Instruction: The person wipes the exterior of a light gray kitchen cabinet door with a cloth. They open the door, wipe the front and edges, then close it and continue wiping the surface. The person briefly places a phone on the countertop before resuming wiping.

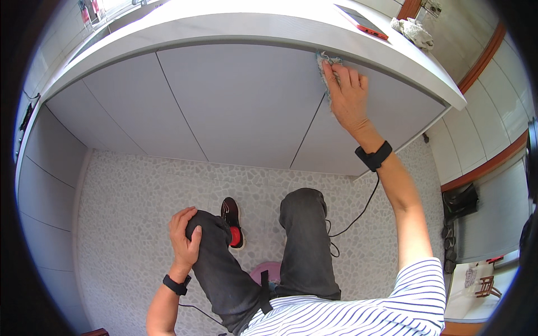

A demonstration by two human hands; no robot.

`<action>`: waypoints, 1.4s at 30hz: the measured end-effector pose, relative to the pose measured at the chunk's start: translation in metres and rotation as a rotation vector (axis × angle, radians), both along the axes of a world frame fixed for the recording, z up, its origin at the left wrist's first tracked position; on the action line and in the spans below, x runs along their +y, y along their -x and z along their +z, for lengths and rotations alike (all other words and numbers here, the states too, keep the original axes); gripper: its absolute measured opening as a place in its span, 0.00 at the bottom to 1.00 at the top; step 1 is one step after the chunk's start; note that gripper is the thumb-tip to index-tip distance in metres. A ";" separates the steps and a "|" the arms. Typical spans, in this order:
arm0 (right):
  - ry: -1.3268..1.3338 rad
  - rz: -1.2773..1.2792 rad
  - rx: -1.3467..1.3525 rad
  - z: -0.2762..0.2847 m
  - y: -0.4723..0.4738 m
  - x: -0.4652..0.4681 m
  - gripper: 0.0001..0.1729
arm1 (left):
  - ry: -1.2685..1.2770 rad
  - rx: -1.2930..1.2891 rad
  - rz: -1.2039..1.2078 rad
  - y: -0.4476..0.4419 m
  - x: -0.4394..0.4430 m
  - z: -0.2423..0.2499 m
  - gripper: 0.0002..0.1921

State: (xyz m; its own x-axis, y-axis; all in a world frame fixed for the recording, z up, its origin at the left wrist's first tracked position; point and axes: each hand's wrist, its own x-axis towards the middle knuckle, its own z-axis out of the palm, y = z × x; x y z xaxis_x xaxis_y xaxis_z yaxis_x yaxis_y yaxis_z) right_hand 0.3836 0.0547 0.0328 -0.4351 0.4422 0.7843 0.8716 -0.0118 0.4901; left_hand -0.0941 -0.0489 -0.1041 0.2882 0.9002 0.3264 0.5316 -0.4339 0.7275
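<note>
My right hand (348, 94) presses a crumpled white and blue cloth (323, 67) against the upper part of the grey cabinet doors (239, 96). The cloth sits just under the countertop's front edge, at the top of the seam between two door panels. Part of it is hidden beneath my fingers. My left hand (183, 237) rests on my left knee and holds nothing. Its fingers curve over the dark trouser leg (214, 248), with the thumb apart from them. Both wrists wear black bands with cables.
On the white countertop (252, 23) lie a smartphone with a red edge (363, 23) and a crumpled pale cloth (414, 32). A pink basin (265, 271) shows between my legs on the pebble-patterned floor (134, 201). Black boots (460, 199) stand by the right wall. More cabinets (48, 180) line the left.
</note>
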 end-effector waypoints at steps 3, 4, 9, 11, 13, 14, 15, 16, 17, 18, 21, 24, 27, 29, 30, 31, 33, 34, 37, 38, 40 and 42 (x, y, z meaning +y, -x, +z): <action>-0.004 -0.015 -0.064 0.005 0.006 0.005 0.30 | 0.002 0.000 -0.014 -0.001 0.002 0.002 0.21; 0.000 -0.026 -0.065 0.003 0.010 0.007 0.30 | 0.008 -0.005 -0.019 -0.002 0.002 0.003 0.21; 0.002 -0.025 -0.019 -0.003 0.036 0.023 0.29 | 0.014 0.016 -0.033 -0.005 0.003 0.005 0.22; 0.005 -0.006 0.000 -0.004 0.048 0.033 0.29 | 0.011 0.019 -0.040 -0.007 0.003 0.006 0.22; 0.006 -0.014 0.009 -0.006 0.060 0.043 0.28 | 0.014 0.008 -0.043 -0.011 0.003 0.006 0.22; 0.008 -0.016 -0.008 -0.006 0.060 0.044 0.28 | 0.018 0.008 -0.039 -0.012 0.003 0.006 0.22; 0.003 0.004 0.020 -0.004 0.057 0.042 0.28 | 0.031 0.008 -0.032 -0.013 0.002 0.006 0.22; -0.001 0.025 0.031 -0.003 0.054 0.038 0.28 | 0.043 0.006 -0.026 -0.014 0.002 0.006 0.22; -0.009 0.050 0.040 -0.001 0.050 0.035 0.28 | 0.040 0.011 -0.025 -0.015 0.001 0.006 0.21; 0.005 0.018 0.031 0.000 0.042 0.025 0.26 | 0.032 0.010 -0.026 -0.015 0.002 0.007 0.21; 0.001 -0.056 -0.035 0.009 0.013 -0.002 0.22 | 0.028 -0.005 -0.030 -0.018 0.004 0.007 0.21; -0.026 -0.077 -0.069 0.009 0.010 -0.002 0.22 | 0.031 0.026 -0.057 -0.020 0.008 0.009 0.22; -0.005 -0.018 0.012 0.003 0.028 0.018 0.23 | 0.032 0.052 -0.079 -0.026 0.009 0.011 0.22; 0.018 0.034 0.110 -0.002 0.048 0.036 0.26 | 0.039 0.060 -0.085 -0.030 0.009 0.012 0.22; 0.000 0.046 0.096 -0.003 0.057 0.043 0.23 | 0.039 0.064 -0.085 -0.033 0.009 0.013 0.22; 0.012 0.050 0.087 -0.004 0.065 0.050 0.21 | 0.033 0.063 -0.083 -0.035 0.009 0.013 0.22; 0.054 0.145 0.154 -0.008 0.084 0.064 0.18 | 0.016 0.067 -0.092 -0.040 0.008 0.014 0.21; 0.090 0.174 0.123 -0.011 0.093 0.068 0.15 | 0.002 0.062 -0.096 -0.042 0.007 0.015 0.21; 0.226 0.272 0.068 -0.027 0.101 0.067 0.08 | 0.009 0.089 -0.095 -0.043 0.005 0.015 0.21; 0.292 0.308 0.073 -0.036 0.097 0.060 0.08 | -0.002 0.091 -0.094 -0.042 0.004 0.015 0.21; 0.458 0.371 0.149 -0.056 0.084 0.041 0.08 | -0.022 0.080 -0.088 -0.038 0.003 0.013 0.21; 0.644 0.373 0.370 -0.077 0.057 0.008 0.10 | -0.029 0.054 -0.082 -0.033 0.004 0.010 0.20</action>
